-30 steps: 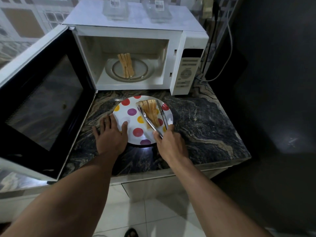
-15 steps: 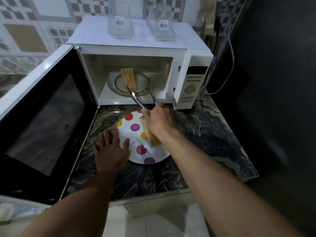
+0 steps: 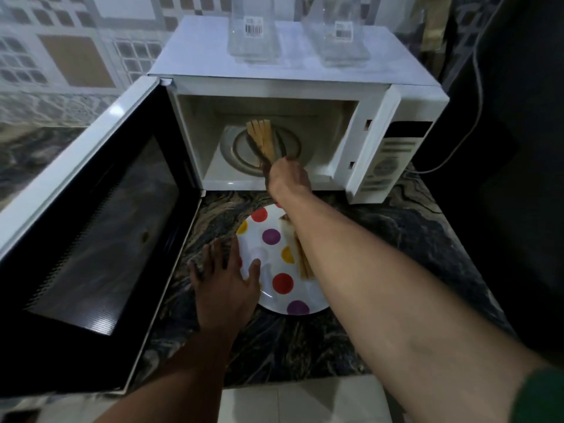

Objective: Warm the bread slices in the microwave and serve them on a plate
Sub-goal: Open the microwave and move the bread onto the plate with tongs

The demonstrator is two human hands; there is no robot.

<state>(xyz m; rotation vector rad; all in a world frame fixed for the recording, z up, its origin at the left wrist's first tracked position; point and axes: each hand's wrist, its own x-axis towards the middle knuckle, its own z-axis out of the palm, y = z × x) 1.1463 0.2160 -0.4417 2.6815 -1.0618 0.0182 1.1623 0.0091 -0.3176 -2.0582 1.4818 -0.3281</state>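
Observation:
A white microwave stands open on the counter. On its glass turntable stand a few bread slices on edge. My right hand reaches into the cavity holding metal tongs, whose two arms sit on either side of the slices. In front of the microwave lies a white plate with coloured dots, with more bread slices on it, partly hidden under my right forearm. My left hand rests flat on the counter, fingers spread, thumb on the plate's left rim.
The microwave door hangs open to the left, over the counter edge. Two clear containers stand on top of the microwave. A cable runs down at the right beside a dark surface. The marble counter ends near my body.
My right hand has left the plate and carried the tongs forward into the microwave, to the slices on the turntable. My left hand has stayed by the plate.

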